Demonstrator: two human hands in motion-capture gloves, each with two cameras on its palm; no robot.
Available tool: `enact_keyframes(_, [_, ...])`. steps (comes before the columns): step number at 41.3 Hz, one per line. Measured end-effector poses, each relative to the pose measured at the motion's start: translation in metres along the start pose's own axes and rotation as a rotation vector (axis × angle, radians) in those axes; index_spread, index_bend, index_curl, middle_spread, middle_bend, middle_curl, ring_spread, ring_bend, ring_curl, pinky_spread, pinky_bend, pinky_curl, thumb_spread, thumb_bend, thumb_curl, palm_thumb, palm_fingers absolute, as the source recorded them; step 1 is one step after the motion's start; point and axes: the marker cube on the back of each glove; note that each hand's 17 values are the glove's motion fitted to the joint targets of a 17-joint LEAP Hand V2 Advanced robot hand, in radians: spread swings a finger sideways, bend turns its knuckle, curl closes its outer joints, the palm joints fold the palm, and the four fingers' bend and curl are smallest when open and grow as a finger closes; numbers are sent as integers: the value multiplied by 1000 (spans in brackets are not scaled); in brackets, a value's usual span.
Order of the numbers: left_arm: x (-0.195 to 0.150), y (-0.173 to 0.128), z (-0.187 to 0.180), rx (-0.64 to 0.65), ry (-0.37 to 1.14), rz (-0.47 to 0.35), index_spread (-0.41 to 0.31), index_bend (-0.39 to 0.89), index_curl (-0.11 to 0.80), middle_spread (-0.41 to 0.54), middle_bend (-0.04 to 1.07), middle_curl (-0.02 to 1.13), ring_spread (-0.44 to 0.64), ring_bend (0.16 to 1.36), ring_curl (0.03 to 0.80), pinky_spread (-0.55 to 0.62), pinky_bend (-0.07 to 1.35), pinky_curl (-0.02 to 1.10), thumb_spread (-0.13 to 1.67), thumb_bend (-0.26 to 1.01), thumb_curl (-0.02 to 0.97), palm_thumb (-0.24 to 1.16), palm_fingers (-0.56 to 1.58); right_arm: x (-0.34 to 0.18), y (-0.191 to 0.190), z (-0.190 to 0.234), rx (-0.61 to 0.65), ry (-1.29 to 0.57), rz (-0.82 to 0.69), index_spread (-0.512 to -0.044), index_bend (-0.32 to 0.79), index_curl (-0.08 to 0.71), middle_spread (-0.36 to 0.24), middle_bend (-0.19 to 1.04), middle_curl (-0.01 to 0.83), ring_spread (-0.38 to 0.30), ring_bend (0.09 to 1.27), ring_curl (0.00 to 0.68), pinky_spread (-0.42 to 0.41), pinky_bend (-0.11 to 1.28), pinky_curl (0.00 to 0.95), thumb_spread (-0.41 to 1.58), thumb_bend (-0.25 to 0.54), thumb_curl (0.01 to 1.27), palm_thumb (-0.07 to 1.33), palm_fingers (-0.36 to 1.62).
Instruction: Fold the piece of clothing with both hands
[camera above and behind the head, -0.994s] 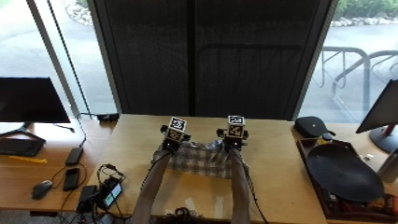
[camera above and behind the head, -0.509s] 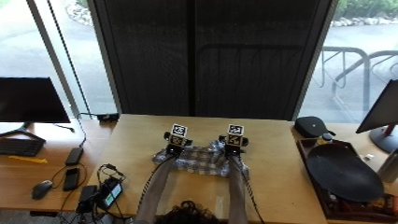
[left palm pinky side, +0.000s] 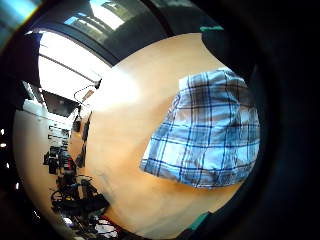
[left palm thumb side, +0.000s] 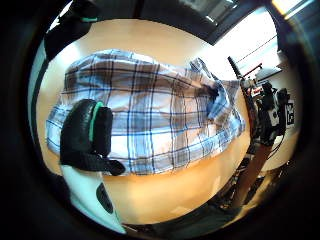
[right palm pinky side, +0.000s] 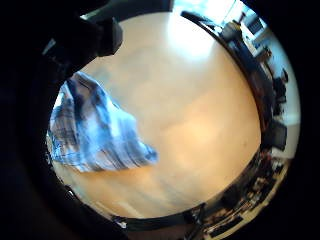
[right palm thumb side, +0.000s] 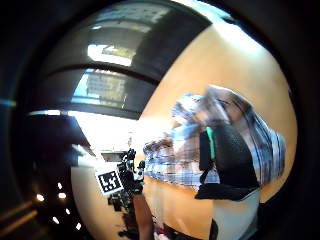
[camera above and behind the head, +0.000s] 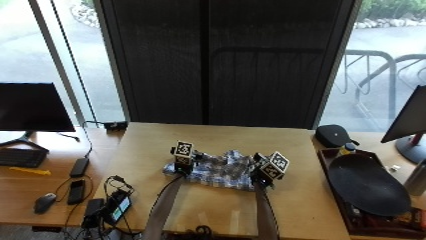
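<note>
- Outside view: the plaid shirt (camera above and behind the head: 223, 170) lies bunched on the tabletop (camera above and behind the head: 219, 210) between the left hand (camera above and behind the head: 182, 161) and right hand (camera above and behind the head: 265, 176). It looks light and limp, so it is best taken at opposite edges.
- Left thumb side palm view: the thumb rests on the plaid cloth; whether the grip is closed I cannot tell.
- Right thumb side palm view: the thumb lies against the cloth, probably pinching it.
- No containers hold anything that I can make out.
</note>
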Motion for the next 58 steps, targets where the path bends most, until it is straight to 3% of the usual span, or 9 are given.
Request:
enact_keyframes(5, [-1, 29, 17, -120, -92, 34, -173, 145, 391, -154, 219, 423, -42, 477, 381, 193, 309, 214, 1217, -44, 323, 563, 578, 49, 52, 9, -283, 291, 294, -268, 68, 321, 5, 134, 346, 52, 277, 360, 116, 780, 437, 1179, -42, 358, 772, 230])
enact_keyframes(11, [31, 32, 42, -146, 77, 68, -163, 164, 396, -108, 162, 410, 27, 425, 369, 220, 348, 246, 1278, -30, 299, 484, 498, 65, 73, 23, -417, 426, 392, -235, 23, 248, 62, 163, 325, 86, 473, 370, 151, 802, 409, 1188, -45, 345, 677, 317])
enact_keyframes(17, [42, 64, 59, -453, 167, 47, -158, 172, 401, -65, 136, 382, 95, 421, 360, 250, 386, 273, 1352, -33, 262, 377, 424, 71, 73, 28, -415, 582, 450, -199, 2, 181, 76, 218, 347, 14, 660, 417, 100, 797, 397, 1190, -31, 339, 625, 424])
enact_keyframes(21, [45, 53, 76, -407, 246, 32, -145, 147, 396, -33, 119, 363, 151, 424, 362, 291, 437, 299, 1385, -52, 220, 235, 290, 65, 68, 28, -397, 639, 437, -184, 0, 147, 42, 326, 383, -61, 740, 435, 42, 747, 377, 1195, -5, 342, 663, 573])
enact_keyframes(28, [64, 75, 62, -578, 402, 73, -145, 153, 383, -2, 152, 343, 221, 446, 354, 343, 465, 312, 1393, -31, 196, 123, 204, 43, 65, 36, -665, 522, 296, -193, -72, 72, -61, 391, 416, -175, 904, 474, -156, 841, 388, 1186, 14, 354, 758, 895])
enact_keyframes(35, [48, 74, 71, -553, 197, -33, -144, 166, 385, 10, 164, 338, 261, 469, 350, 377, 466, 315, 1397, -16, 191, 82, 186, 54, 44, 29, -491, 615, 436, -220, -68, 18, -179, 598, 490, -209, 977, 511, -274, 846, 410, 1129, 29, 373, 867, 1087])
enact_keyframes(42, [61, 83, 58, -657, 284, -25, -144, 174, 389, 19, 175, 339, 279, 475, 344, 395, 461, 318, 1400, -11, 191, 65, 184, 52, 28, 13, -380, 535, 446, -244, 4, 20, -216, 628, 510, -217, 972, 528, -310, 845, 430, 1048, 15, 410, 931, 1095])
enact_keyframes(53, [90, 72, 55, -599, 347, -27, -151, 190, 406, 25, 169, 341, 302, 465, 333, 418, 444, 318, 1404, -2, 201, 81, 190, -12, -41, -25, -55, 294, 199, -270, 1, 18, -227, 629, 515, -231, 939, 513, -358, 809, 410, 893, -21, 472, 975, 1107])
enact_keyframes(58, [90, 54, 65, -473, 288, -65, -154, 208, 420, 22, 172, 340, 306, 451, 325, 423, 423, 314, 1408, 2, 210, 105, 208, -57, -45, -3, -158, 220, 94, -282, 8, 19, -227, 625, 516, -237, 927, 505, -370, 775, 394, 833, -26, 494, 975, 1111])
